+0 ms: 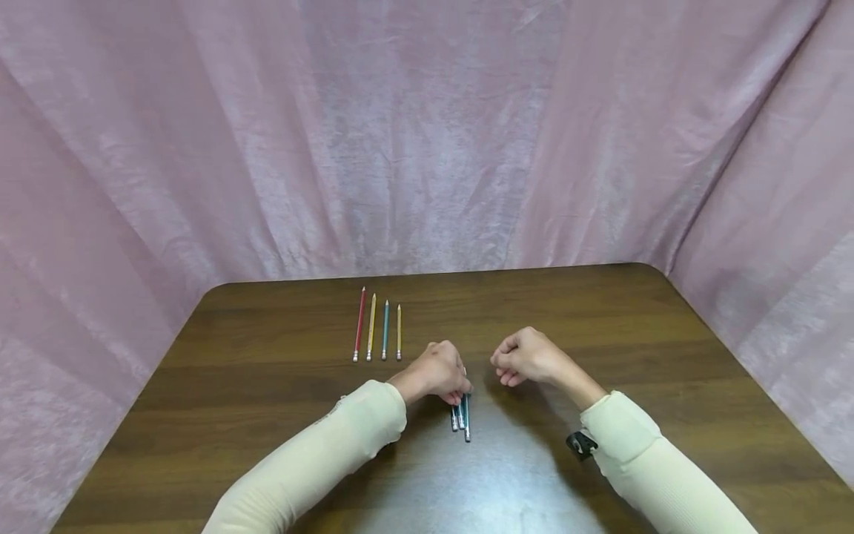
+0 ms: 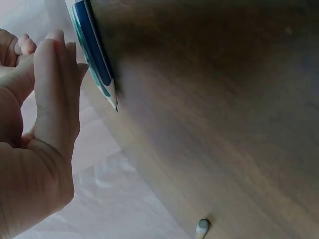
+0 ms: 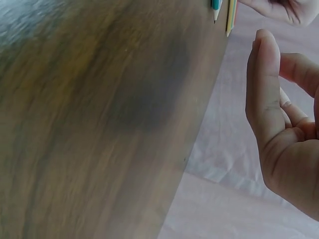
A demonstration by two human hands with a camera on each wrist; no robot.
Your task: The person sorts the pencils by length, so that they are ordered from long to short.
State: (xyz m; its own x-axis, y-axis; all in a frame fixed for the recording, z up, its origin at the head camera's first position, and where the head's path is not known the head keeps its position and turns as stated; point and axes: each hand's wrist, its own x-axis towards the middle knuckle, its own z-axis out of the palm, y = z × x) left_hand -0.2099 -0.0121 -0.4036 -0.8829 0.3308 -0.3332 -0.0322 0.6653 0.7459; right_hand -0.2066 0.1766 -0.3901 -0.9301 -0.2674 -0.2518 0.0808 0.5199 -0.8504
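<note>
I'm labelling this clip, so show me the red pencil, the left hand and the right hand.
Red pencil [image 1: 359, 324]: head view, middle of its shaft.
Left hand [image 1: 437, 369]: head view, back of the hand.
Right hand [image 1: 528, 357]: head view, middle of the hand.

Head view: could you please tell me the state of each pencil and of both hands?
Red pencil: lying flat, tip at far end.
Longer yellow pencil: likewise.
Blue pencil: likewise.
Shorter yellow pencil: likewise.
Bunched pencils: close together, partly covered.
Left hand: at the bunched pencils; grip unclear.
Right hand: raised, fingers loosely curled, holding nothing visible.
</note>
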